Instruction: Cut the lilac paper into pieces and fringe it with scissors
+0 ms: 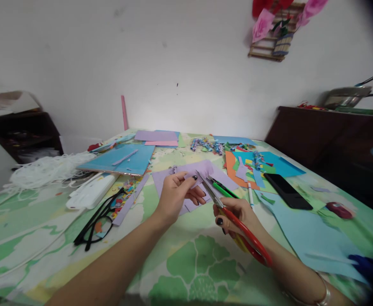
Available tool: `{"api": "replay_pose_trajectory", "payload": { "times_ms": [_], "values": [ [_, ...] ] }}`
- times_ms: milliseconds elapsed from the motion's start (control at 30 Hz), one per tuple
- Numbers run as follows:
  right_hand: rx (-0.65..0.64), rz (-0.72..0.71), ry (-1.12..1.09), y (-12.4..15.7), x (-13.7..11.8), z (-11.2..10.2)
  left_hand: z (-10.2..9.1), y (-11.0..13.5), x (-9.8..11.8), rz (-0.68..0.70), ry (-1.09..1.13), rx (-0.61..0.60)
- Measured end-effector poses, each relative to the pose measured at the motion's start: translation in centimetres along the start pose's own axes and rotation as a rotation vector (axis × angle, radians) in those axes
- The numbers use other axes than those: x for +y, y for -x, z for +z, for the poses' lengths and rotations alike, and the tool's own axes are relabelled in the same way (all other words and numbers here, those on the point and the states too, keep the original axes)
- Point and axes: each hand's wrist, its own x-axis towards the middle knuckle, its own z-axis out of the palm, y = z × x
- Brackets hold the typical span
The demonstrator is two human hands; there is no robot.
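My right hand [237, 216] is closed around a pair of scissors [240, 227] with red handles, whose blades point up and left toward my other hand. My left hand [178, 193] pinches a piece of purple paper [207, 168] between thumb and fingers, and the blade tips are beside it. Beneath both hands lie more purple sheets [160, 180] on the tablecloth. A green utility knife [221, 188] rests on that paper, just beyond the scissors. How far the blades are apart is hard to make out.
Black glasses [98, 221], a white power strip [92, 191] and a blue board [122, 158] are at left. To the right lie a black phone [287, 191], a white marker [250, 195], orange paper [232, 165] and light blue paper [301, 229]. Rolled paper pieces [205, 144] sit farther back.
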Motion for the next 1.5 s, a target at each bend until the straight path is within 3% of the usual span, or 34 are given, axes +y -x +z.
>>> {"api": "replay_pose_trajectory", "payload": {
  "times_ms": [800,1500],
  "values": [
    [-0.08,-0.018,-0.039,0.02,0.37,-0.12,0.21,0.13,-0.09,-0.012,-0.061,0.044],
    [-0.006,0.004,-0.017,-0.14,0.78,0.12,0.19,0.02,-0.25,-0.01,-0.027,0.042]
  ]
}}
